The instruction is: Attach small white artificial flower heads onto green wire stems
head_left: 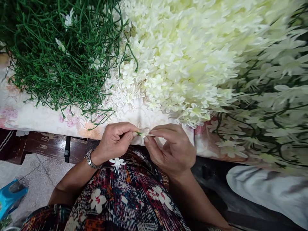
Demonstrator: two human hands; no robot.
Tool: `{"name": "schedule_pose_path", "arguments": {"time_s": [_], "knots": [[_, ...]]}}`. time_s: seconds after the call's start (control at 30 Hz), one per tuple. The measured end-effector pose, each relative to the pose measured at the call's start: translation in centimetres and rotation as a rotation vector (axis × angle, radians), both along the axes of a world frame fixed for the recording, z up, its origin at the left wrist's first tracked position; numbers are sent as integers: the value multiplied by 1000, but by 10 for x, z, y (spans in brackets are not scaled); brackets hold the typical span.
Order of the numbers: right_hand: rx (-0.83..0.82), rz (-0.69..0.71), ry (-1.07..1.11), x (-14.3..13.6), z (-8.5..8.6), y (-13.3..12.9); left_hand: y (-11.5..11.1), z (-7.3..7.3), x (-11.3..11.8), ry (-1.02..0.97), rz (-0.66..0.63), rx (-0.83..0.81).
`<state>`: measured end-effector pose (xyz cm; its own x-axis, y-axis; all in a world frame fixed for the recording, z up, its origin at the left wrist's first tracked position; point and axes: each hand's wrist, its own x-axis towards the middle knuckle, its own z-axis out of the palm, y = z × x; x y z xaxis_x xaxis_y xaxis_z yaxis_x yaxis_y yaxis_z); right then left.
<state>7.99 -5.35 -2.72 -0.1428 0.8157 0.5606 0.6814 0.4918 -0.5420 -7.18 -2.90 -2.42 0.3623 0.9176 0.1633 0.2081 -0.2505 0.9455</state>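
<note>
My left hand (pixel 115 141) pinches a thin green stem (pixel 139 133) between thumb and forefinger. Against it, my right hand (pixel 172 146) pinches a small white artificial flower (pixel 144 135), so both hands meet at the table's near edge. A large heap of cream-white flower heads (pixel 183 54) lies just beyond my hands. To the left sits a tangle of bare green stems (pixel 62 57). One white flower piece (pixel 117 163) rests on my patterned lap below my left wrist, which wears a metal watch (pixel 90 160).
A floral cloth (pixel 36 115) covers the table, which has a dark wooden edge (pixel 48 146). Finished white-flowered sprays (pixel 271 106) pile up at the right. A white bag (pixel 269 189) lies at lower right, and a blue plastic object (pixel 11 197) stands on the tiled floor at lower left.
</note>
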Motion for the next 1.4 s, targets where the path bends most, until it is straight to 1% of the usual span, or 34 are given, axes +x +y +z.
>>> {"name": "schedule_pose_path", "arguments": {"time_s": [0.1, 0.17, 0.4, 0.6, 0.77, 0.9, 1.07, 1.13, 1.27, 1.4], "knots": [[66, 8, -20, -3, 0, 1, -1, 0, 0, -5, 16, -19], [77, 29, 3, -4, 1, 1, -1, 0, -1, -7, 24, -29], [-10, 111, 83, -3, 3, 2, 0, 2, -1, -15, 23, -9], [-9, 85, -13, -3, 1, 3, 0, 1, -1, -2, 10, 15], [-23, 80, -58, -4, 5, 5, -1, -2, -1, -2, 7, 37], [-93, 112, -52, -2, 9, 3, -1, -3, -1, -5, 18, 53], [-186, 121, 17, 0, 8, 1, -1, -2, 0, 0, 23, 37], [-174, 107, 29, 0, 7, 1, -1, -2, 0, 8, 26, 30], [-74, 56, 12, -2, 4, 1, 0, -2, 0, 12, 30, 22], [-46, 46, -13, -3, 3, 1, 0, -2, -1, -2, 26, 24]]}}
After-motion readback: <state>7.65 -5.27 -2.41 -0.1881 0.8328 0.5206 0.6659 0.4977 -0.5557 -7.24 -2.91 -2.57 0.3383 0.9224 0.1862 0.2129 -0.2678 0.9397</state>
